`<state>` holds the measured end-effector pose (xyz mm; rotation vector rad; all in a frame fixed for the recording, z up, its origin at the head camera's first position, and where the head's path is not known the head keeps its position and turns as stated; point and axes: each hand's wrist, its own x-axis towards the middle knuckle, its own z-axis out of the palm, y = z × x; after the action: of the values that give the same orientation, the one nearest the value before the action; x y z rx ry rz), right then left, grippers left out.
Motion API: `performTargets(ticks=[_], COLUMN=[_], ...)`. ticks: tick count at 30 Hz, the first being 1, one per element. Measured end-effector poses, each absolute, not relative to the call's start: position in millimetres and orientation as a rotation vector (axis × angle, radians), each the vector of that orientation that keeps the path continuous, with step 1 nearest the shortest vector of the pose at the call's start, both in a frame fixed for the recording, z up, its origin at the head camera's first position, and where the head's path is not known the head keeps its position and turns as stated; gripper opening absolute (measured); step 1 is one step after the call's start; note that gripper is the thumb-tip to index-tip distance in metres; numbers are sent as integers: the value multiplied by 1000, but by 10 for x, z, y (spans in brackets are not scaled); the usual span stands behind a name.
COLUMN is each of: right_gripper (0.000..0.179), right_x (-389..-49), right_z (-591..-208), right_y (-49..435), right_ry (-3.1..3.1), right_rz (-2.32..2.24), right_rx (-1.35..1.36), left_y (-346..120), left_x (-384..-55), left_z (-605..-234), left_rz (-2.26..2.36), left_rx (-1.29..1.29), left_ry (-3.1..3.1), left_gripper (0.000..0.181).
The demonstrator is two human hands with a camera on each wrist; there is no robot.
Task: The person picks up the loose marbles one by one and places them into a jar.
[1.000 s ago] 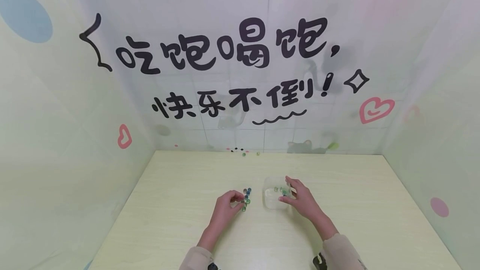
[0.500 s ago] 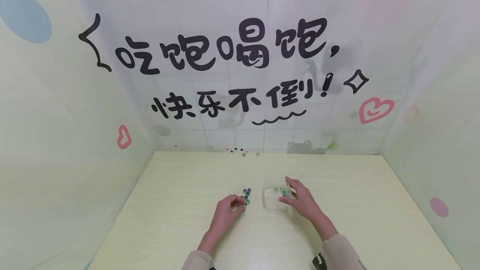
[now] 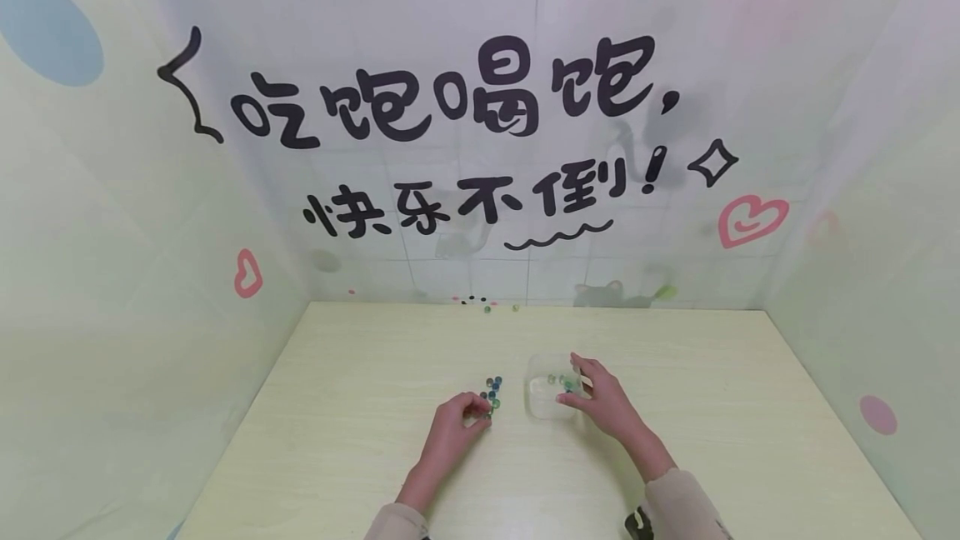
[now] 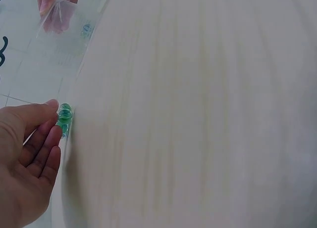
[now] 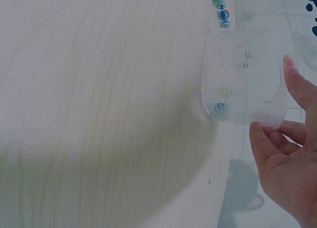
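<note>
My left hand [image 3: 453, 432] is at the near end of a small cluster of green and blue glass marbles [image 3: 492, 396], its thumb and fingertips pinching a green marble there. The left wrist view shows the thumb and forefinger right at the green marbles [image 4: 64, 114]. To the right of the cluster stands a clear plastic tub [image 3: 538, 405], and my right hand [image 3: 603, 402] grips its right side between thumb and fingers. Several marbles lie inside the tub, among them a blue-striped marble [image 5: 220, 108] low against its wall in the right wrist view.
Two more marbles sit far back on the pale wooden table [image 3: 360, 407], one green [image 3: 487, 309] and one yellowish [image 3: 516, 307], close to the back wall. Printed fabric walls [image 3: 420, 273] with large black lettering enclose the table at the back and both sides.
My left hand has shifted slightly toward me along the cluster, and its thumb and fingertips have come together at the nearest marble. The right hand and the tub have stayed put.
</note>
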<state>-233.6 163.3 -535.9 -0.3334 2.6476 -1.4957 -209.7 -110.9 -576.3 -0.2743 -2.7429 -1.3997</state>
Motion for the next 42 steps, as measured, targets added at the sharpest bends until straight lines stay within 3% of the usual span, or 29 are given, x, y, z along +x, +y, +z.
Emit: performTargets(ticks=[42], right_gripper=[76], right_x=[-2343], right_z=[-5373], right_y=[1639], right_ry=[2644], right_rz=[-1511], right_rx=[-330], left_y=[-1102], left_x=[-2102], left_z=[-5818], left_rz=[-1295], left_rx=[-297], left_ry=[-2813], left_gripper=[16])
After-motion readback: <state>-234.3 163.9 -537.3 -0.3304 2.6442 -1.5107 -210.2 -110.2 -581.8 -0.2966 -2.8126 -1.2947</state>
